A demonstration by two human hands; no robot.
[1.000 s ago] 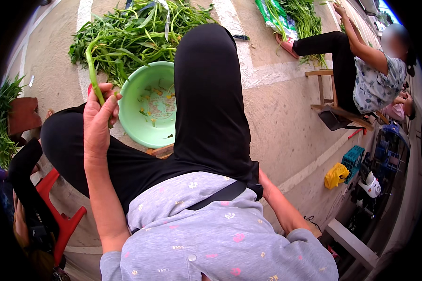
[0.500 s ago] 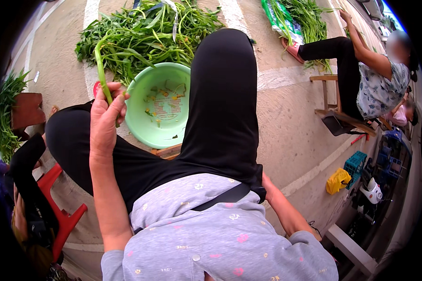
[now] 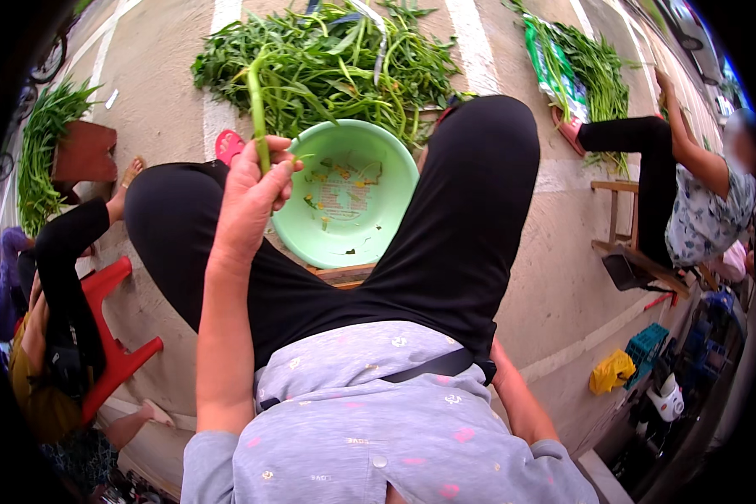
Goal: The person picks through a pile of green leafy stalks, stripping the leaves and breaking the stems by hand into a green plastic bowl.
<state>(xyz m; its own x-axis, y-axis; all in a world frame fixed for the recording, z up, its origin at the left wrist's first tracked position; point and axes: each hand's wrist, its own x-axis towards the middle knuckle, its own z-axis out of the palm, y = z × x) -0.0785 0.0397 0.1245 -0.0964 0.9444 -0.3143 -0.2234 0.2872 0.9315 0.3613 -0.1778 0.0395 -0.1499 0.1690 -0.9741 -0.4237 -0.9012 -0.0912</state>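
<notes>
As knees [image 3: 491, 139] flank grn basin [image 3: 395, 202], LH [image 3: 256, 189] holds stem [image 3: 258, 105].

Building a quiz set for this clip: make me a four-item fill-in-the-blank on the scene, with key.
1. The person's ____ grip holds a stem.
2. The basin is light ____.
3. The wearer's trousers are ____.
4. The bag beside the crate is ____.

Missing words: left; green; black; yellow.

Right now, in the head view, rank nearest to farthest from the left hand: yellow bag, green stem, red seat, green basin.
1. Green stem: gripped in the left hand.
2. Green basin: just right of the hand.
3. Red seat: lower left.
4. Yellow bag: far lower right.
</notes>
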